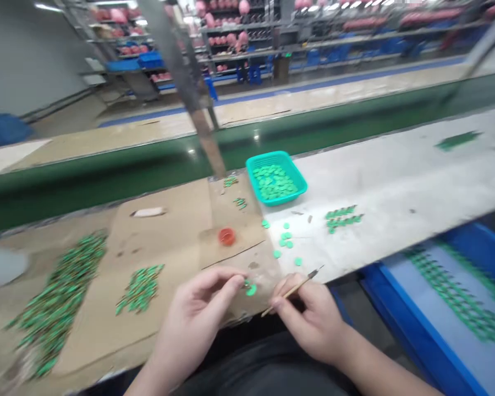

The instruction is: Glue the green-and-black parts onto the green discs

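Note:
My left hand [206, 308] pinches a small green piece [251, 289] between thumb and forefinger, just above the table's front edge. In my right hand [309, 313] is a thin wooden brush [296, 288], its dark tip pointing up and to the right. A small red cup [226, 236] sits on the cardboard beyond my left hand. Several loose green discs [286, 235] lie on the white surface past my right hand. Behind them stands a turquoise basket [300, 187] holding many green discs.
Green and brown pieces form a large pile [66, 291] and a smaller pile [140, 289] at left. Rows of green pieces [344, 219] lie at right. Blue trays [421, 324] are below right. A metal post [190, 93] rises behind the cardboard.

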The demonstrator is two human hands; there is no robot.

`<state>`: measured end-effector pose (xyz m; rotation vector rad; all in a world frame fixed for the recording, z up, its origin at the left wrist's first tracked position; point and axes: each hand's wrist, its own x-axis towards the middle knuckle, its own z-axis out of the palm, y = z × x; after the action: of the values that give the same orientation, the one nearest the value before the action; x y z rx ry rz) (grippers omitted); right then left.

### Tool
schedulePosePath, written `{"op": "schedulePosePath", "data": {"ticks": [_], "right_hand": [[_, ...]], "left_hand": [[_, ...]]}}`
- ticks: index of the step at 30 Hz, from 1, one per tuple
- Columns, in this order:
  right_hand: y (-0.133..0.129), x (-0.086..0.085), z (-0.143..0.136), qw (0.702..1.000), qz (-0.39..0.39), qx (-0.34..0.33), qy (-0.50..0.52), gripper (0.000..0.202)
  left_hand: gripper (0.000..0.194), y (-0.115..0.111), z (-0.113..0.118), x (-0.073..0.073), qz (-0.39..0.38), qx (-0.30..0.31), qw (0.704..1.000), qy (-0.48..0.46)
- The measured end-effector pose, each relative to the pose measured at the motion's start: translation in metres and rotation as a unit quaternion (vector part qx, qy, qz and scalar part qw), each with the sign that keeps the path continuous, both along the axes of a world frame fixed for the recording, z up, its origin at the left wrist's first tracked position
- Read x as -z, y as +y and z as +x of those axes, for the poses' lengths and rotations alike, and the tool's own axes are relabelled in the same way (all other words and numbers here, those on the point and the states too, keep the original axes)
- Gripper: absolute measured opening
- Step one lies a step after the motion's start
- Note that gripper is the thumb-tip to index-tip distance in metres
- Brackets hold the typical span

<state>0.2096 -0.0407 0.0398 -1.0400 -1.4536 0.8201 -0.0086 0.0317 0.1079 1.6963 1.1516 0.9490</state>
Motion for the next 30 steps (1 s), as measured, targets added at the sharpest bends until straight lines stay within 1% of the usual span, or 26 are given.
{"op": "schedulePosePath", "data": {"ticks": [2, 4, 7, 9, 11, 13, 15, 17, 20, 21, 23, 24, 26, 27, 28, 29, 30], "right_hand": [[-0.011, -0.002, 0.011, 1.0, 0.016, 0.018, -0.013, 0.012], [-0.023, -0.003, 0.025, 0.998, 0.023, 0.05, -0.025, 0.011], [-0.041, -0.002, 0.045, 0.994, 0.018, 0.107, -0.024, 0.013], [-0.05, 0.0, 0.056, 0.99, 0.009, 0.136, -0.016, 0.015], [-0.058, 0.002, 0.066, 0.987, 0.003, 0.158, -0.008, 0.017], [-0.064, 0.003, 0.074, 0.985, -0.001, 0.175, -0.002, 0.016], [-0.068, 0.003, 0.08, 0.982, -0.007, 0.186, 0.005, 0.017], [-0.072, 0.004, 0.085, 0.981, -0.012, 0.195, 0.013, 0.017], [-0.076, 0.004, 0.09, 0.98, -0.016, 0.198, 0.022, 0.017], [-0.076, 0.004, 0.092, 0.98, -0.017, 0.197, 0.022, 0.017], [-0.077, 0.002, 0.094, 0.98, -0.016, 0.197, 0.02, 0.018], [-0.077, 0.0, 0.095, 0.98, -0.018, 0.196, 0.019, 0.018], [-0.076, -0.004, 0.094, 0.981, -0.033, 0.189, 0.02, 0.019], [-0.075, -0.007, 0.093, 0.983, -0.043, 0.18, 0.021, 0.019], [-0.075, -0.009, 0.091, 0.984, -0.051, 0.169, 0.021, 0.02], [-0.074, -0.011, 0.089, 0.986, -0.058, 0.158, 0.02, 0.02], [-0.073, -0.012, 0.087, 0.987, -0.062, 0.148, 0.018, 0.021]], "left_hand": [[0.028, 0.013, 0.016, 0.005, 0.048, 0.023, 0.998, 0.039], [0.025, 0.027, 0.042, 0.01, 0.112, 0.065, 0.989, 0.075], [0.023, 0.042, 0.093, 0.013, 0.231, 0.15, 0.955, 0.113], [0.022, 0.051, 0.129, 0.013, 0.278, 0.193, 0.933, 0.126], [0.021, 0.058, 0.161, 0.013, 0.305, 0.211, 0.919, 0.137], [0.02, 0.066, 0.187, 0.015, 0.33, 0.214, 0.906, 0.155], [0.018, 0.073, 0.206, 0.019, 0.348, 0.216, 0.895, 0.176], [0.017, 0.079, 0.217, 0.025, 0.359, 0.218, 0.886, 0.196], [0.019, 0.084, 0.224, 0.029, 0.366, 0.213, 0.88, 0.215], [0.019, 0.083, 0.222, 0.028, 0.367, 0.207, 0.881, 0.216], [0.023, 0.076, 0.213, 0.02, 0.366, 0.185, 0.888, 0.207], [0.027, 0.07, 0.204, 0.014, 0.366, 0.17, 0.893, 0.2], [0.033, 0.051, 0.178, 0.002, 0.342, 0.164, 0.906, 0.189], [0.033, 0.039, 0.162, -0.003, 0.315, 0.181, 0.912, 0.19], [0.032, 0.028, 0.144, -0.006, 0.258, 0.228, 0.919, 0.192], [0.031, 0.018, 0.126, -0.007, 0.203, 0.26, 0.922, 0.202], [0.029, 0.01, 0.109, -0.005, 0.174, 0.261, 0.925, 0.214]]}}
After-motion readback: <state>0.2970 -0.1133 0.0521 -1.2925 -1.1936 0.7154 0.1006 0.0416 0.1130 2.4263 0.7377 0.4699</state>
